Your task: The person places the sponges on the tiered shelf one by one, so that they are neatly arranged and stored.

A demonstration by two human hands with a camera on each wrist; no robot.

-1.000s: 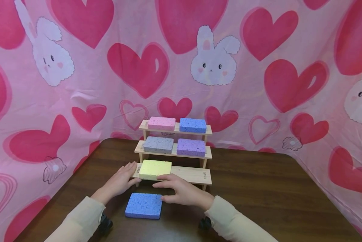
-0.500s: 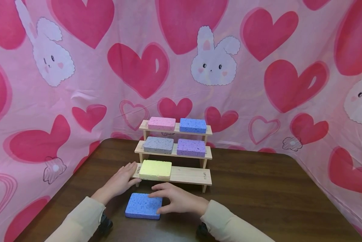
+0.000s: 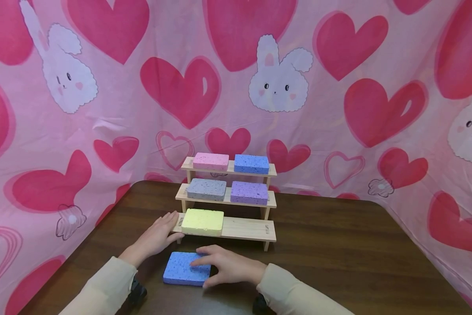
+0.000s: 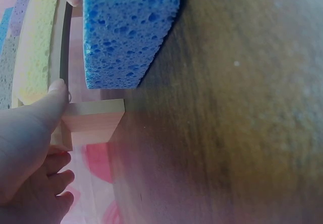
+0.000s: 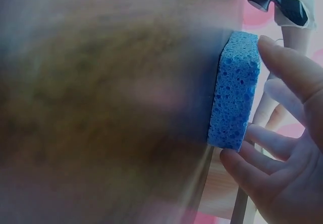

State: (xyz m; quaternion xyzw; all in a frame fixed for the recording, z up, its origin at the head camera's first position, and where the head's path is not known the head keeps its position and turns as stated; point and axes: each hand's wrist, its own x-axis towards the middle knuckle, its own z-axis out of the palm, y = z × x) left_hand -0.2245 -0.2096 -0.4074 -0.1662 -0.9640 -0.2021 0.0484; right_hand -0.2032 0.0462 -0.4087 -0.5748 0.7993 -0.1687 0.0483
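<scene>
At the left end of the three-tier wooden stand's [image 3: 248,227] lowest shelf, my left hand [image 3: 155,234] holds the board. Its thumb [image 4: 58,90] lies along the front edge beside the yellow sponge [image 3: 202,222]; the other fingers bend down past the board's end. A blue sponge [image 3: 181,269] lies flat on the table in front of the stand. Over its right end my right hand [image 3: 230,266] is spread. In the right wrist view the thumb [image 5: 282,62] is by one corner of this blue sponge [image 5: 234,93] and the little finger by another.
Grey [image 3: 206,189] and purple [image 3: 249,193] sponges sit on the middle shelf. Pink [image 3: 210,161] and blue [image 3: 251,164] sponges sit on the top one. A pink heart-patterned cloth [image 3: 322,131] hangs behind the brown table [image 3: 338,249].
My right hand has moved from the yellow sponge's front edge down and left, over the right end of the blue sponge. The left hand and the sponges have not visibly moved.
</scene>
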